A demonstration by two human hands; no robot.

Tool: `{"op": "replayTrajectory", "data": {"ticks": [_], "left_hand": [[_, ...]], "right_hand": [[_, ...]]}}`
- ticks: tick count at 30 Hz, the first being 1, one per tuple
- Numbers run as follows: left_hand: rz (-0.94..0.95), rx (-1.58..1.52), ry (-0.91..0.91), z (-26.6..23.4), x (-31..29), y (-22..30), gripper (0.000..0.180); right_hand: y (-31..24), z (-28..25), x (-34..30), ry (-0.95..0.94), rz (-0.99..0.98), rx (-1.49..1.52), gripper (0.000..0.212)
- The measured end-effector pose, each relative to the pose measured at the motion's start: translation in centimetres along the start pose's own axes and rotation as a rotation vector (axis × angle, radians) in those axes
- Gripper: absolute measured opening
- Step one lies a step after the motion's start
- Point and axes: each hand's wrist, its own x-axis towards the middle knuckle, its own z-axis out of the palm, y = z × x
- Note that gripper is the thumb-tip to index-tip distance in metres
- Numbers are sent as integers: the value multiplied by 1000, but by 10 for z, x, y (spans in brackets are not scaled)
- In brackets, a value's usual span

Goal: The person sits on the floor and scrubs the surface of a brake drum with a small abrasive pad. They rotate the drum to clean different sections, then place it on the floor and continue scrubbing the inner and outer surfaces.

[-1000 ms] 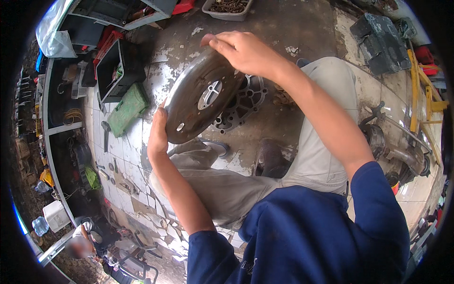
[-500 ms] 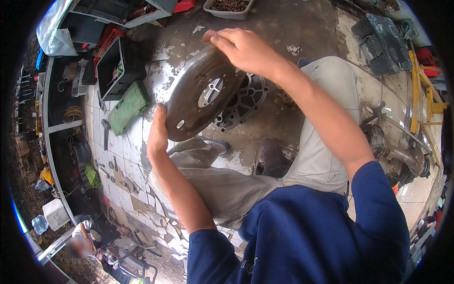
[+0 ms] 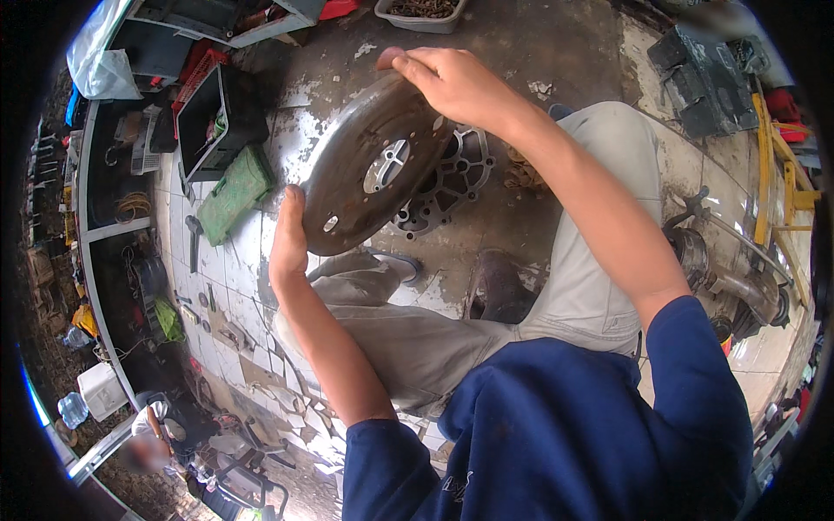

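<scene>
I hold a large, worn metal disc (image 3: 343, 182) tilted in front of me, with a big centre hole and smaller holes around it. My right hand (image 3: 460, 87) grips its upper rim, thumb on the near face and fingers over the edge. At the lower left rim, my left hand (image 3: 289, 234) is closed round the edge; its fingers are mostly hidden behind the disc. Below and beyond it, a grey metal casting (image 3: 469, 174) with webbed openings and bolt holes lies on the floor, partly covered by the disc.
A black crate (image 3: 221, 130), a green case (image 3: 234, 195) and a hammer-like tool (image 3: 194, 243) are on the left. A grey tub (image 3: 421, 22) sits at the far side. To the right are a dark metal box (image 3: 704, 82) and a curved metal pipe (image 3: 747, 291). Another person (image 3: 161, 430) is at lower left.
The disc has risen slightly and its tilt has altered a little, with both hands still on its rim. My right hand has shifted slightly upward.
</scene>
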Motion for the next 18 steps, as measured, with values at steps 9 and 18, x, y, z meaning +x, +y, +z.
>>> {"op": "replayTrajectory", "data": {"ticks": [9,18], "left_hand": [[5,-33,-51,6,-5,8,60],[4,14,40,17,-9,21,65]], "right_hand": [[1,-6,-3,-3,124,42,38],[8,-2,0,-13,103,23,36]]}}
